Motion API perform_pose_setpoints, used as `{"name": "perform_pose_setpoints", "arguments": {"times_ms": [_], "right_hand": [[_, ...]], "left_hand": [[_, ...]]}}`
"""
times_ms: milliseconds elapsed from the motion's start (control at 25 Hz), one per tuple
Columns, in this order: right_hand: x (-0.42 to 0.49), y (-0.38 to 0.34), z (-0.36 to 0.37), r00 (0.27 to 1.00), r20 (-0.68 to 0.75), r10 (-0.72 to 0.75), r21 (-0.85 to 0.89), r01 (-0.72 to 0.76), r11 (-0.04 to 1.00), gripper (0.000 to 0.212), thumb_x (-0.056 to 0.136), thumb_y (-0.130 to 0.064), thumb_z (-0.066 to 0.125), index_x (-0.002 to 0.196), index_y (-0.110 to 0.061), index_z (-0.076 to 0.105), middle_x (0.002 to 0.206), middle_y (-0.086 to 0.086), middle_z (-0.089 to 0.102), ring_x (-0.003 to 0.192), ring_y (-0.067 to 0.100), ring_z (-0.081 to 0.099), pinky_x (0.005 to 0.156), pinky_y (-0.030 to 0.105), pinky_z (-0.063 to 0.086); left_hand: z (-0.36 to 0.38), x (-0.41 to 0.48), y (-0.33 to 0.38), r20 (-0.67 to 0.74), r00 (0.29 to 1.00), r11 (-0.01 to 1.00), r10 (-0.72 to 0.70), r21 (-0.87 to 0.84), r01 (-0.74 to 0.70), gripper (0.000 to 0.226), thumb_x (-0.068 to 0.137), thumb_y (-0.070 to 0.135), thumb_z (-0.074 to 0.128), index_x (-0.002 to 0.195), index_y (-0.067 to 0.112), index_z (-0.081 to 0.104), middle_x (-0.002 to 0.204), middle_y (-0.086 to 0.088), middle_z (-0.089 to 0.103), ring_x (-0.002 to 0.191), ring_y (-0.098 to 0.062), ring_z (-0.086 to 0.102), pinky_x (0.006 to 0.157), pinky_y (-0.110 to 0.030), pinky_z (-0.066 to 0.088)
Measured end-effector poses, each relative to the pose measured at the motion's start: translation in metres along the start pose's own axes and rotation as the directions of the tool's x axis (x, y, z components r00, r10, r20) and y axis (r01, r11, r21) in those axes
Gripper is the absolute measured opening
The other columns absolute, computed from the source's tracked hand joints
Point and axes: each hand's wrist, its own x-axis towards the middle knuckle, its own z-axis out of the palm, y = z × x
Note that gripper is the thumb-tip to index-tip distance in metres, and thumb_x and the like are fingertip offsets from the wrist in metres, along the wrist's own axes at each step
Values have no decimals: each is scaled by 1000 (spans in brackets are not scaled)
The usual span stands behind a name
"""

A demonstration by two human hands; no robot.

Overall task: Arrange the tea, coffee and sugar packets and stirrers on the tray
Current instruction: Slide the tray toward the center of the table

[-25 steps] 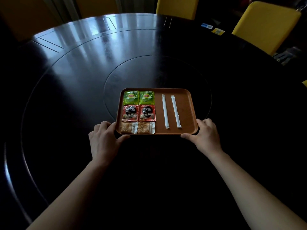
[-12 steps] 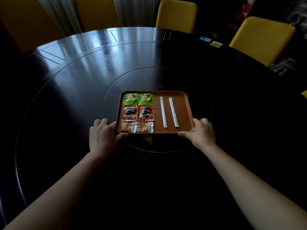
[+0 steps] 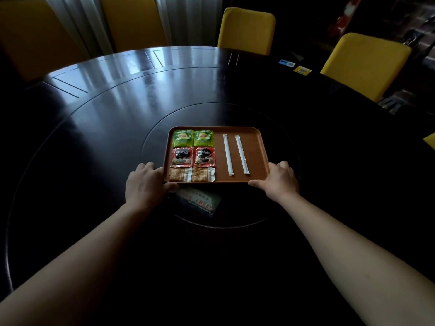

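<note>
A brown tray (image 3: 255, 150) sits on the round inner disc of the dark table. On its left half lie two green tea packets (image 3: 193, 138), below them two red coffee packets (image 3: 192, 157), and nearest me two tan sugar packets (image 3: 191, 174). Two white wrapped stirrers (image 3: 235, 154) lie side by side on the right half. My left hand (image 3: 143, 183) grips the tray's near left corner. Gripping the near right corner is my right hand (image 3: 279, 181).
The dark round table (image 3: 94, 128) has a turntable ring around the tray. A printed card (image 3: 199, 200) shows just below the tray's near edge. Yellow chairs (image 3: 246, 30) stand around the far side. Two small cards (image 3: 295, 67) lie at the far right rim.
Both hands have pushed the tray away from me toward the table's middle, uncovering a printed card under its near edge. The packets and stirrers kept their places on the tray.
</note>
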Motion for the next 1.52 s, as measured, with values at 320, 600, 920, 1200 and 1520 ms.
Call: {"name": "perform_pose_setpoints", "arguments": {"times_ms": [320,600,920,1200,1520], "right_hand": [[22,-7,3,999,0,33,-7,-33,999,70,66,-63,78,113,-14,62,125,12,50,116,30,50,90,40,49],[24,-7,4,1000,0,24,54,-24,998,68,68,-59,79,118,-16,60,125,10,51,114,30,53,91,42,52],[24,-7,5,999,-13,35,63,-34,997,67,68,-57,80,120,-19,61,125,10,51,115,30,53,91,41,50],[13,-3,-2,999,35,25,13,-26,1000,69,72,-63,72,122,-18,53,128,12,49,117,33,51,91,42,50],[-108,34,-16,998,-32,53,348,-38,937,53,87,-43,66,130,-15,55,126,8,55,112,26,57,94,40,51]], "left_hand": [[2,18,0,16,1000,1000,-25,-5,25,44,78,54,72,112,26,70,95,-6,56,89,-29,57,69,-35,34],[6,18,3,38,996,994,-82,-73,85,45,84,52,69,120,24,66,101,-6,58,88,-29,62,69,-38,47],[5,18,2,38,993,987,-109,-111,113,43,81,53,71,119,32,66,96,0,54,85,-27,62,65,-34,39],[4,1,16,161,977,953,-138,-246,175,59,83,45,70,130,16,47,125,-12,51,118,-31,53,97,-47,46],[4,-162,92,-3,992,963,123,-242,-120,57,85,39,66,135,14,55,134,-15,55,126,-33,50,108,-52,40]]}}
